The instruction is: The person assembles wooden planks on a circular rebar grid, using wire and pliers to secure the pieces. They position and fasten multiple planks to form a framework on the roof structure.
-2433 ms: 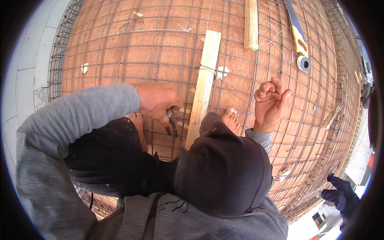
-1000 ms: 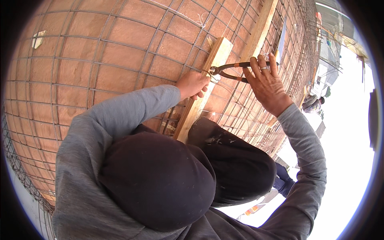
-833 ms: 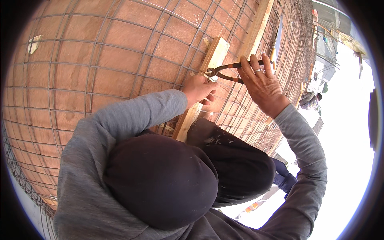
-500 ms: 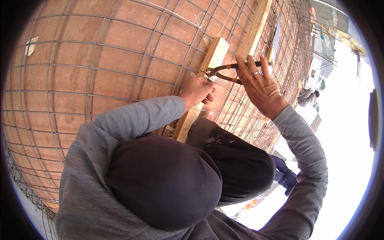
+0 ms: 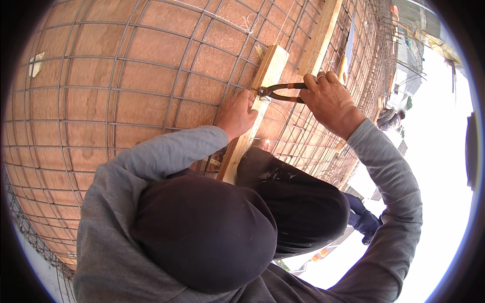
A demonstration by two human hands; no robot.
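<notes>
The left hand (image 5: 236, 113) rests fingers down on the rebar mesh (image 5: 126, 91) beside a pale wooden batten (image 5: 255, 101). The right hand (image 5: 331, 101) is wrapped round dark, rust-handled pincers (image 5: 278, 93), their rounded head biting at the batten's edge. Farther off lies another plank (image 5: 318, 38).

This is an outdoor construction site, at the stage where reinforcement is laid for a slab. A steel rebar grid (image 5: 126, 91) covers reddish plywood formwork (image 5: 91, 106) on all sides of the fingers (image 5: 242, 103), timber battens (image 5: 255, 108) lie across the mesh just beside them, and well beyond them lower buildings (image 5: 409, 45) show past the deck's edge under open daylight.
</notes>
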